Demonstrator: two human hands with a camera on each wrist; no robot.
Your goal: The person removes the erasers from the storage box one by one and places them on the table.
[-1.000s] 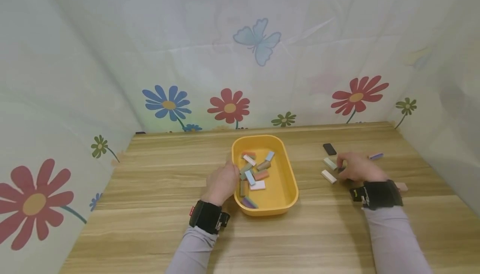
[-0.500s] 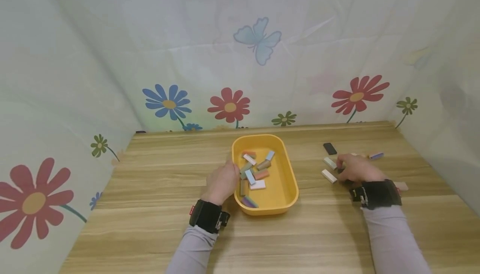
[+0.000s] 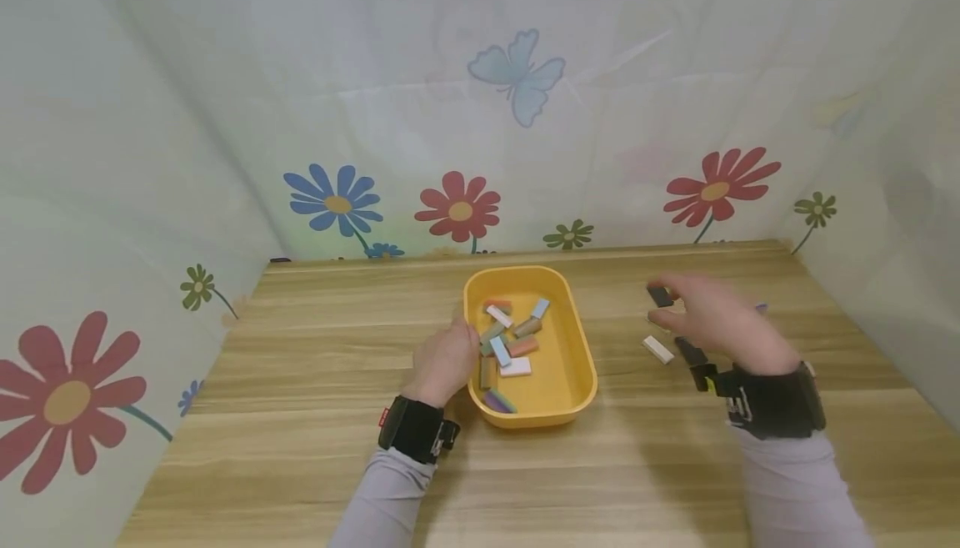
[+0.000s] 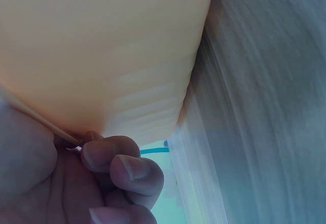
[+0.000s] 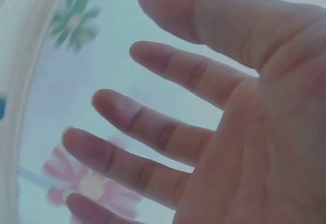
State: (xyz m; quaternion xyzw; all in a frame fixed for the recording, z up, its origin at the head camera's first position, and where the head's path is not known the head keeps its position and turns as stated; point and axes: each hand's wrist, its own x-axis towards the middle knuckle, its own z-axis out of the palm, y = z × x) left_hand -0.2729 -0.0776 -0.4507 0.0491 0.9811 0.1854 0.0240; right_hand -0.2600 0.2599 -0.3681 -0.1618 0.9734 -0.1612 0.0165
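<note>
With thumb and curled fingers, my left hand pinches the left rim of a yellow plastic tray; the left wrist view shows this grip from below. Inside the tray lie several small rectangular blocks, among them a light blue block, an orange block and a white block. My right hand is over loose blocks on the right, its fingers spread and holding nothing in the right wrist view. Nearest to it are a black block, a dark block and a white block.
A wooden table bears everything. Part of a blue-purple block shows beyond my right hand. Flower-printed white curtain closes off the back and both sides. Other loose blocks are hidden behind the right hand.
My right hand has lifted and spread its fingers, uncovering the dark block on the table beneath it. My left hand and the tray have stayed in place.
</note>
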